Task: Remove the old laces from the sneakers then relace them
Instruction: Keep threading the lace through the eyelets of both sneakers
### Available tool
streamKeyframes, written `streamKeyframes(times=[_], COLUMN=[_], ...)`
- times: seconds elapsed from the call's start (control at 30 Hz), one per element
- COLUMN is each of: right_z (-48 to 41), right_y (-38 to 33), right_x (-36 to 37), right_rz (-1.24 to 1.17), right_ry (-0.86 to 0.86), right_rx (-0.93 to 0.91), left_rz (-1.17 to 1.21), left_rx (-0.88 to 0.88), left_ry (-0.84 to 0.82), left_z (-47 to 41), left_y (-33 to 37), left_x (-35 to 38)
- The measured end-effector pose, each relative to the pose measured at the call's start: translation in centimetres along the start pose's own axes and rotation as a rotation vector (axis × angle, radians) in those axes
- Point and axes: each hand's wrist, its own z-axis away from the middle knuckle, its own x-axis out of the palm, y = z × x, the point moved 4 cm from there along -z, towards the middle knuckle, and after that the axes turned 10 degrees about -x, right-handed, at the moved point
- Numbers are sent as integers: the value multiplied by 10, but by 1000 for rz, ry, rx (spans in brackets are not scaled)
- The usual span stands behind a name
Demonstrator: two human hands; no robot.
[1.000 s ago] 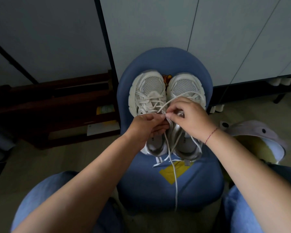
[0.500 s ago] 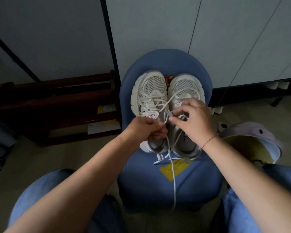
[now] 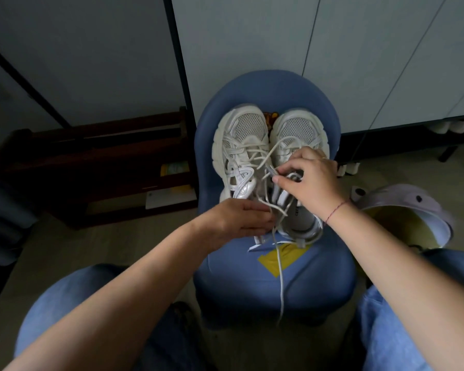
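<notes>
— What has moved in the last moment?

— My left hand (image 3: 239, 220). A second ago it was up in the middle of the frame, knuckle to knuckle with my right hand (image 3: 312, 183), both nipping the lace (image 3: 280, 274) over the shoes. Now it has dropped toward the lower centre. It lies over the heel of the left-of-frame sneaker (image 3: 248, 127), apart from the other hand.

— Is it gripping anything?

— I cannot tell. The fingers lie fairly straight, pressed side by side, and the lace runs right past their tips. Whether it is caught under my thumb doesn't show.

— And the right?

— It has barely shifted. Thumb and forefinger pinch the lace at the throat of the right-of-frame sneaker (image 3: 296, 129), with the other fingers curled loosely above.

— Where are the shoes and the lace?

— Both sneakers sit toes up-frame, side by side and touching, on the blue chair (image 3: 273, 290) at centre. The lace lies slack across them, and its tail hangs down over the seat's front edge toward the bottom of the frame.

— What does that mean for the job?

— I'd judge a length has just been drawn out of an eyelet. The right-of-frame sneaker is being unlaced and its mate looks fully laced, so relacing is a long way off.
</notes>
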Motion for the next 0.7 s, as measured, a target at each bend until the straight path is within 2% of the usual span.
streamKeyframes(times=[0.17, 0.3, 0.37, 0.5, 0.6, 0.7], right_z=[0, -1, -1, -2, -1, -1], right_y=[0, 1, 2, 3, 4, 5], right_x=[-1, 0, 1, 1, 2, 2], right_rz=[20, 36, 28, 16, -3, 3], right_ry=[14, 30, 33, 50, 47, 36], right_rx=[-35, -51, -54, -72, -59, -65], left_rz=[434, 625, 643, 492, 172, -71], left_rx=[-88, -66, -48, 9, 72, -7], left_ry=[22, 89, 110, 85, 74, -48], left_z=[-10, -13, -14, -12, -4, 5], left_y=[3, 3, 2, 3, 2, -7], left_x=[20, 20, 21, 24, 26, 31])
